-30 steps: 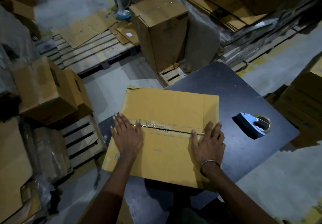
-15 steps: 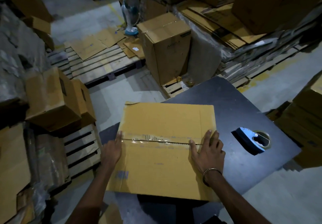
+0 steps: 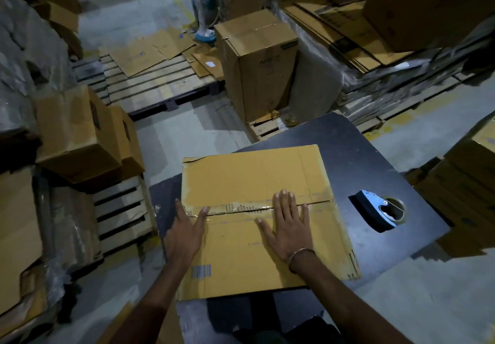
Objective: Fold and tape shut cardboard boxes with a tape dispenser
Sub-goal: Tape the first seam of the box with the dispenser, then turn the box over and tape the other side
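A brown cardboard box (image 3: 249, 177) lies on the dark table (image 3: 361, 156), its two top flaps closed with clear tape along the centre seam. My left hand (image 3: 184, 232) rests at the box's left edge, thumb lying on the tape at the seam and fingers down the side. Flat on the seam, right of the middle, my right hand (image 3: 289, 226) presses with straight spread fingers. The blue tape dispenser (image 3: 375, 208) lies on the table to the right of the box, untouched.
A tall sealed box (image 3: 257, 60) stands on a pallet beyond the table. Flat cardboard sheets lie on a wooden pallet (image 3: 150, 86) at the back left. More boxes (image 3: 80, 134) sit at the left, stacked flat cartons at the back right, a fan (image 3: 206, 6) behind.
My right hand has slid left along the taped seam toward the middle. My left hand stays at the box's left edge with its thumb now on the tape. The view has tilted up.
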`<act>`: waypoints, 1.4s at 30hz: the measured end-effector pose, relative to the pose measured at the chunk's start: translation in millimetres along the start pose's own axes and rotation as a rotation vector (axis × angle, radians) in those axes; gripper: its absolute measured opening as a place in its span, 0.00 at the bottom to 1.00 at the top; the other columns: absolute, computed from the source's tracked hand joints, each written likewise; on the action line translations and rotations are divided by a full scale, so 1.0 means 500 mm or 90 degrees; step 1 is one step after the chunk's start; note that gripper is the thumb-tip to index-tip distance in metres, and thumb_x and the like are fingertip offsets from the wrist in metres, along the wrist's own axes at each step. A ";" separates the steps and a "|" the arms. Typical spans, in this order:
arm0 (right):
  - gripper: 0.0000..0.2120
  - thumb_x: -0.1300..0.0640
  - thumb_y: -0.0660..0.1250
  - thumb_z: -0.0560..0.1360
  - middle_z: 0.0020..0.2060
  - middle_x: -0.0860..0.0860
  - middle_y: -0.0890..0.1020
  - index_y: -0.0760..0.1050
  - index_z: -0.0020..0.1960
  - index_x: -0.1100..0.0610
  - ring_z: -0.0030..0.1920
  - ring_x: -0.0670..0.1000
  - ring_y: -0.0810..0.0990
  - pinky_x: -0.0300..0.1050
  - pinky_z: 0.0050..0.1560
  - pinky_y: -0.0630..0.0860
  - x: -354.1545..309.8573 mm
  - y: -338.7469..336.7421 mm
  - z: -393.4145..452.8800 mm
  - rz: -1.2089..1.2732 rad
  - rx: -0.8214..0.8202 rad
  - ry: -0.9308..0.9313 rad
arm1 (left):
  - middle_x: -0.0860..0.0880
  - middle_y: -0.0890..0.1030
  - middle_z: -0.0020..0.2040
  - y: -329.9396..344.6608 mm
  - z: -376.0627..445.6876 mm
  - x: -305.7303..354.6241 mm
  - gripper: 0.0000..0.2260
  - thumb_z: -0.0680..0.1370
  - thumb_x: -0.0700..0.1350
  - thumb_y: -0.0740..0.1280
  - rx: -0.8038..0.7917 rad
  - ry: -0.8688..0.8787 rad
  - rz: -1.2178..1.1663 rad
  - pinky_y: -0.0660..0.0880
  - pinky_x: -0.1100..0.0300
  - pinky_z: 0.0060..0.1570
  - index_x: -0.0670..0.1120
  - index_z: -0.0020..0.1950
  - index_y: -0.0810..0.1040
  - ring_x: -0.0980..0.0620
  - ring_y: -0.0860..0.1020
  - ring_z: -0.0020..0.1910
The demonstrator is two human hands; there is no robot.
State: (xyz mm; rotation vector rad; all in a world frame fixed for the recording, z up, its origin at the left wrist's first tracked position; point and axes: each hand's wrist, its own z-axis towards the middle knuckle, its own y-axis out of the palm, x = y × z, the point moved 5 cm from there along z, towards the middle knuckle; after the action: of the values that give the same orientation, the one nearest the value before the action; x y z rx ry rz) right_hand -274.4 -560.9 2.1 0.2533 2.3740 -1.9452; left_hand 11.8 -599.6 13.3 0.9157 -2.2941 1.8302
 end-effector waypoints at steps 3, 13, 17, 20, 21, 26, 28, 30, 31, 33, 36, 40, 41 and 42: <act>0.42 0.28 0.36 0.81 0.84 0.53 0.42 0.40 0.85 0.56 0.83 0.53 0.39 0.59 0.82 0.44 0.083 -0.013 -0.010 -0.009 0.026 0.043 | 0.37 0.76 0.74 0.005 0.004 -0.018 0.36 0.83 0.71 0.47 0.006 -0.002 -0.041 0.74 0.35 0.63 0.54 0.87 0.48 0.30 0.77 0.68; 0.46 0.16 0.49 0.70 0.50 0.55 0.83 0.72 0.64 0.54 0.47 0.57 0.80 0.53 0.46 0.79 0.266 -0.072 0.012 0.317 0.031 0.360 | 0.48 0.81 0.69 0.024 0.024 -0.055 0.37 0.76 0.80 0.56 -0.082 -0.096 -0.392 0.73 0.37 0.69 0.60 0.76 0.74 0.41 0.79 0.66; 0.41 0.18 0.42 0.74 0.46 0.56 0.83 0.73 0.59 0.51 0.46 0.58 0.81 0.57 0.50 0.80 0.282 -0.071 0.035 0.338 0.042 0.360 | 0.48 0.81 0.67 0.034 0.007 -0.049 0.34 0.78 0.76 0.59 -0.090 -0.088 -0.427 0.74 0.43 0.67 0.56 0.75 0.74 0.44 0.79 0.64; 0.41 0.20 0.39 0.75 0.43 0.54 0.82 0.75 0.52 0.51 0.44 0.56 0.80 0.58 0.51 0.80 0.294 -0.082 0.075 0.337 0.046 0.337 | 0.43 0.75 0.75 0.037 -0.011 -0.033 0.26 0.87 0.62 0.53 -0.049 -0.123 -0.447 0.69 0.46 0.69 0.49 0.80 0.71 0.40 0.73 0.72; 0.40 0.21 0.39 0.76 0.43 0.54 0.82 0.75 0.50 0.51 0.44 0.56 0.80 0.56 0.51 0.79 0.294 -0.087 0.089 0.339 0.044 0.322 | 0.42 0.74 0.76 0.041 -0.019 -0.031 0.26 0.88 0.60 0.52 -0.040 -0.141 -0.452 0.68 0.45 0.70 0.48 0.81 0.70 0.39 0.72 0.74; 0.33 0.32 0.43 0.84 0.49 0.58 0.82 0.76 0.48 0.55 0.48 0.56 0.77 0.52 0.52 0.71 0.297 -0.127 0.150 0.388 -0.025 0.286 | 0.39 0.72 0.78 0.059 -0.066 -0.013 0.28 0.88 0.59 0.47 0.045 -0.169 -0.437 0.65 0.43 0.73 0.45 0.81 0.69 0.36 0.70 0.76; 0.39 0.29 0.42 0.82 0.53 0.59 0.81 0.79 0.55 0.59 0.53 0.58 0.77 0.52 0.56 0.70 0.317 -0.128 0.162 0.441 -0.047 0.299 | 0.38 0.68 0.80 0.058 -0.091 -0.002 0.28 0.89 0.58 0.47 0.077 -0.176 -0.363 0.63 0.39 0.74 0.45 0.84 0.63 0.33 0.68 0.77; 0.43 0.27 0.44 0.80 0.54 0.57 0.79 0.79 0.59 0.62 0.56 0.57 0.76 0.50 0.57 0.68 0.338 -0.133 0.149 0.497 -0.041 0.298 | 0.38 0.60 0.84 0.053 -0.118 0.006 0.28 0.89 0.57 0.50 0.151 -0.163 -0.263 0.63 0.34 0.73 0.44 0.86 0.54 0.32 0.65 0.78; 0.37 0.31 0.47 0.83 0.52 0.55 0.79 0.79 0.58 0.60 0.54 0.55 0.75 0.47 0.56 0.67 0.353 -0.133 0.131 0.508 -0.028 0.283 | 0.38 0.58 0.84 0.047 -0.135 0.017 0.29 0.88 0.56 0.52 0.212 -0.122 -0.208 0.64 0.33 0.72 0.44 0.86 0.52 0.32 0.65 0.78; 0.22 0.41 0.53 0.86 0.47 0.51 0.80 0.79 0.55 0.56 0.50 0.52 0.76 0.45 0.51 0.67 0.398 -0.129 0.081 0.483 0.055 0.271 | 0.39 0.60 0.84 0.060 -0.162 0.068 0.32 0.84 0.53 0.56 0.271 0.014 -0.088 0.61 0.37 0.76 0.43 0.85 0.55 0.36 0.64 0.80; 0.14 0.49 0.61 0.84 0.42 0.54 0.82 0.80 0.50 0.57 0.48 0.59 0.82 0.48 0.45 0.71 0.494 -0.081 0.001 0.410 0.163 0.319 | 0.44 0.69 0.81 0.143 -0.203 0.207 0.30 0.81 0.51 0.59 0.183 0.256 -0.034 0.56 0.45 0.79 0.43 0.82 0.66 0.44 0.67 0.79; 0.15 0.51 0.70 0.77 0.53 0.58 0.82 0.79 0.60 0.58 0.55 0.62 0.81 0.56 0.50 0.80 0.596 -0.028 -0.046 0.283 0.137 0.351 | 0.47 0.73 0.78 0.239 -0.208 0.387 0.25 0.81 0.49 0.60 0.094 0.406 -0.015 0.61 0.44 0.79 0.46 0.78 0.73 0.47 0.70 0.78; 0.19 0.50 0.73 0.75 0.56 0.58 0.81 0.78 0.62 0.59 0.58 0.62 0.79 0.58 0.52 0.79 0.614 -0.016 -0.046 0.250 0.119 0.335 | 0.47 0.73 0.78 0.251 -0.197 0.420 0.24 0.82 0.49 0.60 0.091 0.403 -0.012 0.62 0.43 0.78 0.46 0.77 0.73 0.46 0.70 0.78; 0.24 0.49 0.76 0.73 0.57 0.59 0.80 0.77 0.63 0.59 0.59 0.63 0.78 0.59 0.53 0.78 0.627 -0.003 -0.044 0.212 0.093 0.307 | 0.47 0.73 0.78 0.261 -0.176 0.449 0.23 0.83 0.51 0.60 0.088 0.399 -0.010 0.63 0.42 0.77 0.47 0.77 0.74 0.46 0.70 0.78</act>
State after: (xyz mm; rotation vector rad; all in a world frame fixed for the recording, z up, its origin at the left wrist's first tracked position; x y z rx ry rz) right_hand -581.8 -512.0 -39.7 1.1637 2.2288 -2.0650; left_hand -262.5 -595.4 16.4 0.2922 -1.7860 1.9280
